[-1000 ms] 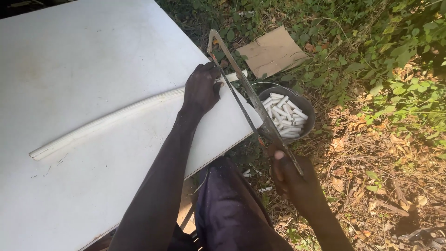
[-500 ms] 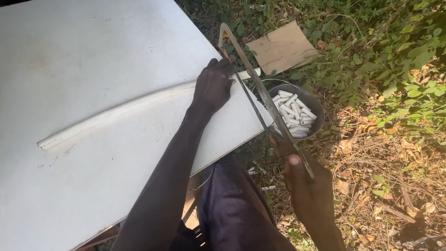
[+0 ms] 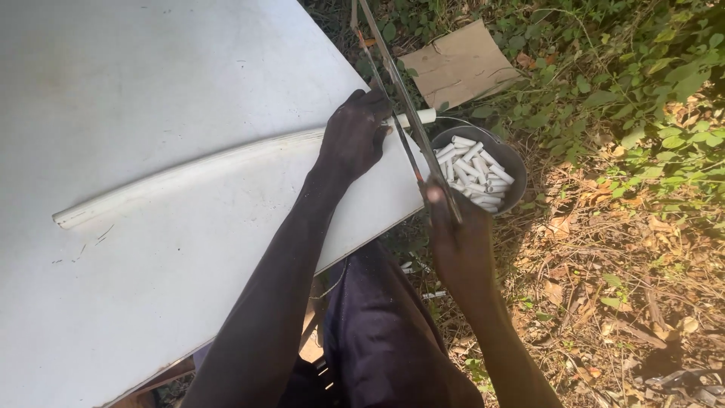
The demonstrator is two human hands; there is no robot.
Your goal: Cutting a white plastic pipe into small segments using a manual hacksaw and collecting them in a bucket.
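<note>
A long white pipe [image 3: 189, 170] lies bowed across the white table top [image 3: 151, 83], its right end sticking out past the table's edge. My left hand [image 3: 353, 136] presses down on the pipe close to that end. My right hand [image 3: 457, 234] grips the handle of a metal hacksaw [image 3: 393, 83], whose blade crosses the pipe just right of my left hand. Below the pipe's end stands a dark round bowl [image 3: 507, 155] with several short white pipe pieces [image 3: 472, 174] in it.
A flat piece of brown cardboard [image 3: 461, 66] lies on the ground behind the bowl. Green leafy plants [image 3: 649, 83] and dry leaves [image 3: 619, 279] cover the ground to the right. My dark-trousered legs [image 3: 377, 332] are under the table edge.
The saw has slid forward, away from me, across the pipe, and my right hand has come up close to the table edge. My left hand stays pressed on the pipe.
</note>
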